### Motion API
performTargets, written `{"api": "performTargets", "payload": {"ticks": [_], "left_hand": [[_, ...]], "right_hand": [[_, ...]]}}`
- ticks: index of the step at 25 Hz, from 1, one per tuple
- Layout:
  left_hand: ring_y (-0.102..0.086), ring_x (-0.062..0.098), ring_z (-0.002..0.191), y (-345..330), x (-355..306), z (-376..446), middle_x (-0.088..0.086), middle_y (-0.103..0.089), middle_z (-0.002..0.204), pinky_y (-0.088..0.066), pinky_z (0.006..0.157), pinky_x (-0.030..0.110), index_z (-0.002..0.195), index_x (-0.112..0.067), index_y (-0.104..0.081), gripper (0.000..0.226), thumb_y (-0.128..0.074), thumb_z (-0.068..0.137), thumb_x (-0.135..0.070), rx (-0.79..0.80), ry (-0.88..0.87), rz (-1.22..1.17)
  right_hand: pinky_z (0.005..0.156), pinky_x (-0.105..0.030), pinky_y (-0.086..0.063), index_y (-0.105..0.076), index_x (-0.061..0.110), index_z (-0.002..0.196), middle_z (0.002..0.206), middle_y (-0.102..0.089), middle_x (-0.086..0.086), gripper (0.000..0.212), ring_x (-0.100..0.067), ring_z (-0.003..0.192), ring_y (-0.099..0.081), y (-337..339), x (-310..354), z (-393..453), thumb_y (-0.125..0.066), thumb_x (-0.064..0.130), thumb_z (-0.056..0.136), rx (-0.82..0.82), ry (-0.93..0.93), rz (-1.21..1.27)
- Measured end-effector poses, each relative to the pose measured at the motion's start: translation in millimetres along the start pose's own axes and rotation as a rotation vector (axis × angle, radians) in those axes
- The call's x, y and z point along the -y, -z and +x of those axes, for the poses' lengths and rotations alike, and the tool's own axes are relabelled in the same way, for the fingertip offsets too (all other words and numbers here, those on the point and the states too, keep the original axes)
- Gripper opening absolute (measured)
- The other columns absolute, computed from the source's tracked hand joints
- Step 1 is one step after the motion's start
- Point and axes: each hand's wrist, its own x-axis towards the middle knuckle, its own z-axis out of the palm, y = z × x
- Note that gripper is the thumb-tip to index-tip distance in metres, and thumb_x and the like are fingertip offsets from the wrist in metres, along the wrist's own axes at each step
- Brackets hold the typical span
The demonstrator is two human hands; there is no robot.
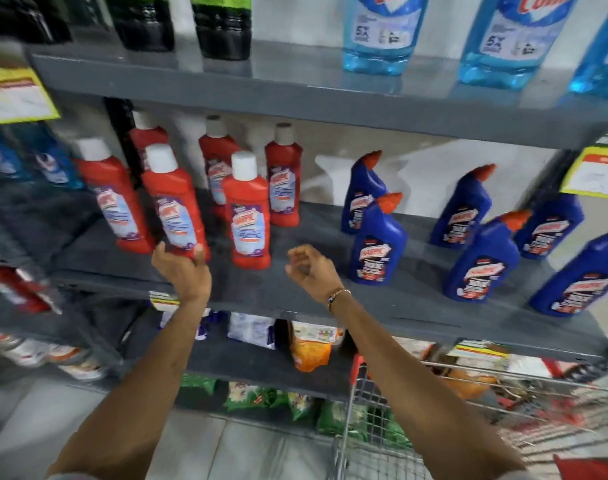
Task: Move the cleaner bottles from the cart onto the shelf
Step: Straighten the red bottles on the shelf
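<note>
My left hand (183,271) grips the base of a red cleaner bottle (174,202) with a white cap, held tilted at the front of the grey middle shelf (295,292). Several more red bottles stand around it; the nearest one (248,213) is upright just to its right. My right hand (309,268) hovers over the shelf's front edge with fingers loosely curled and nothing in it. Several blue angled-neck cleaner bottles (378,244) with red caps fill the right half of the shelf. The wire cart (365,410) sits at the lower right.
The upper shelf (295,95) carries dark bottles and pale blue liquid bottles (382,32). Yellow price tags (597,171) hang from the shelf edges. Lower shelves hold packets and pouches (309,351). A bare patch of shelf lies between the red and blue bottles.
</note>
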Motion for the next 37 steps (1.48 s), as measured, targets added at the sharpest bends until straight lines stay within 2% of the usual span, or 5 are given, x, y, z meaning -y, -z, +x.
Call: {"api": "performTargets", "payload": {"ticks": [4,11,16,31,37], "left_hand": [[-0.030,0.042,0.136,9,31,53,0.034,-0.029,0.143,-0.022,0.116,0.044,0.139,0.015,-0.015,0.083,-0.068,0.079,-0.007,0.274,0.014,0.080],[-0.050,0.030,0.123,23,59,103,0.014,-0.052,0.134,-0.039,0.106,0.042,0.133,-0.006,-0.033,0.078,-0.078,0.070,-0.014,0.596,-0.041,0.115],[-0.053,0.029,0.120,23,60,110,0.013,-0.056,0.132,-0.041,0.102,0.038,0.129,-0.009,-0.038,0.077,-0.081,0.066,-0.017,0.601,-0.073,0.126],[-0.055,0.029,0.119,2,43,93,0.012,-0.057,0.131,-0.041,0.096,0.035,0.124,-0.009,-0.041,0.073,-0.082,0.066,-0.022,0.717,-0.113,0.119],[-0.055,0.032,0.117,4,43,90,0.015,-0.057,0.129,-0.044,0.095,0.039,0.120,-0.006,-0.041,0.073,-0.083,0.065,-0.026,0.676,-0.144,0.156]], "right_hand": [[0.108,-0.049,-0.040,-0.031,0.002,0.137,0.142,-0.043,-0.016,0.078,-0.028,0.128,-0.046,-48,5,49,-0.075,0.004,0.073,0.141,-0.117,0.050],[0.105,-0.046,-0.044,-0.043,0.009,0.133,0.131,-0.059,-0.012,0.083,-0.028,0.120,-0.056,-81,-13,77,-0.085,0.010,0.061,0.024,-0.139,-0.008],[0.096,-0.039,-0.051,-0.054,0.010,0.123,0.118,-0.067,-0.012,0.070,-0.016,0.091,-0.057,-80,-11,78,-0.085,0.010,0.061,-0.010,-0.140,-0.064],[0.092,-0.032,-0.051,-0.053,0.008,0.124,0.116,-0.065,-0.006,0.066,-0.015,0.096,-0.060,-52,-20,68,-0.082,0.005,0.065,-0.044,-0.209,-0.039],[0.103,-0.044,-0.047,-0.051,0.009,0.126,0.125,-0.063,-0.011,0.065,-0.026,0.113,-0.060,-51,-18,69,-0.079,0.002,0.067,-0.016,-0.234,-0.016]]}}
